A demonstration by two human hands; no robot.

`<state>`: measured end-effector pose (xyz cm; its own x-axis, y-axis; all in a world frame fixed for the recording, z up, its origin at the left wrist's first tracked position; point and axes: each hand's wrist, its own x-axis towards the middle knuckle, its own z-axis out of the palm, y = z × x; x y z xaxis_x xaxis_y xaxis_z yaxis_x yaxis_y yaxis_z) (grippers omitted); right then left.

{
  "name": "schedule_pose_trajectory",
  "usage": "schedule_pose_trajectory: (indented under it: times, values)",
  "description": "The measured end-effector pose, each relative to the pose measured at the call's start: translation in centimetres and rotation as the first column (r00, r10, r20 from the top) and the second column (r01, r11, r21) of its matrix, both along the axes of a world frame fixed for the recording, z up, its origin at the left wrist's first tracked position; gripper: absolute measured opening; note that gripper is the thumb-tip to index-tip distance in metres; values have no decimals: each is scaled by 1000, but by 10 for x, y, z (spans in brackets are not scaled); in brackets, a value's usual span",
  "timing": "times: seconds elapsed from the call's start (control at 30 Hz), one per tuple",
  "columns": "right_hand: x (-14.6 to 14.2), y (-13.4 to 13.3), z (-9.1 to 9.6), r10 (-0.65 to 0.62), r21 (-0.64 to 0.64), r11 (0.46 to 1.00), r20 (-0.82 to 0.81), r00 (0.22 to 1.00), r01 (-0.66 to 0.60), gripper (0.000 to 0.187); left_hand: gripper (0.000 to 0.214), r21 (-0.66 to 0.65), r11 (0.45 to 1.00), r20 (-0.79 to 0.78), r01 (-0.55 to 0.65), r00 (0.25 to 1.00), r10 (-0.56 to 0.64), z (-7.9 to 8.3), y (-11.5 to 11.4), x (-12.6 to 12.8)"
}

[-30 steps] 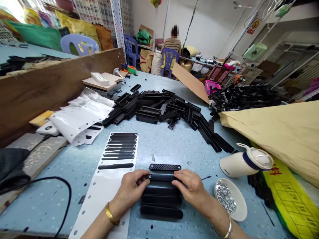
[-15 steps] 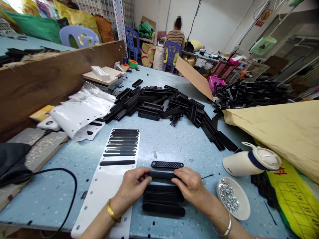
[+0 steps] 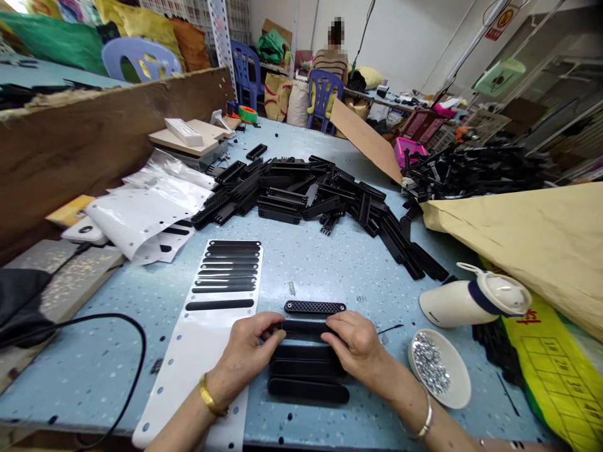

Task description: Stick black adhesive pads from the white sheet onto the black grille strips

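Observation:
Between my two hands lies a black plastic bar (image 3: 305, 328) with rounded ends. My left hand (image 3: 252, 344) is closed on its left end, thumb and fingers pinching it. The right end is gripped by my right hand (image 3: 354, 342). Just beyond it lies a similar bar (image 3: 315, 307) with its latticed face up and a small shiny spot near each end. Several smooth black bars (image 3: 308, 390) lie in a stack of rows on the near side. Left of my hands, a white backing sheet (image 3: 207, 339) carries black adhesive strips (image 3: 219, 305).
A large heap of black bars (image 3: 282, 201) spreads across the blue table. At right are a bowl of small metal parts (image 3: 464, 376) and a cream bottle (image 3: 445, 306). White plastic sheets (image 3: 141, 207) and a black cable (image 3: 141, 351) lie left. A person (image 3: 330, 63) sits far back.
Both hands stay on the bar's ends, with hardly any movement. The whole view has shifted slightly.

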<state>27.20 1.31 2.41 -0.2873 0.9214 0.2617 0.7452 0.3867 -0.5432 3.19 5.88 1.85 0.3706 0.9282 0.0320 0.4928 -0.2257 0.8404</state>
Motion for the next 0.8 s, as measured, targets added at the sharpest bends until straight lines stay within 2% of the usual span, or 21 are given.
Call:
schedule_pose_trajectory:
  times: [0.13, 0.3, 0.43, 0.67, 0.8]
  values:
    - [0, 0, 1, 0, -7, 1000, 4, 1000, 0, 16, 24, 87, 996, 4, -29, 1000, 28, -5, -2, -1]
    - [-2, 3, 3, 2, -32, 999, 3, 1000, -2, 18, 23, 270, 959, 0, 84, 996, -87, -10, -2, -1]
    - [-2, 5, 5, -1, -41, 999, -5, 1000, 1, 17, 19, 378, 919, -18, 111, 994, -112, -10, 1, 0]
    - [4, 5, -2, -37, -47, 998, -179, 983, 29, 14, 19, 455, 882, -36, 123, 992, -120, -3, 3, 2]
    - [6, 1, -7, -58, -37, 998, -219, 974, 51, 17, 19, 465, 878, -30, 113, 993, -113, -2, 3, 3]
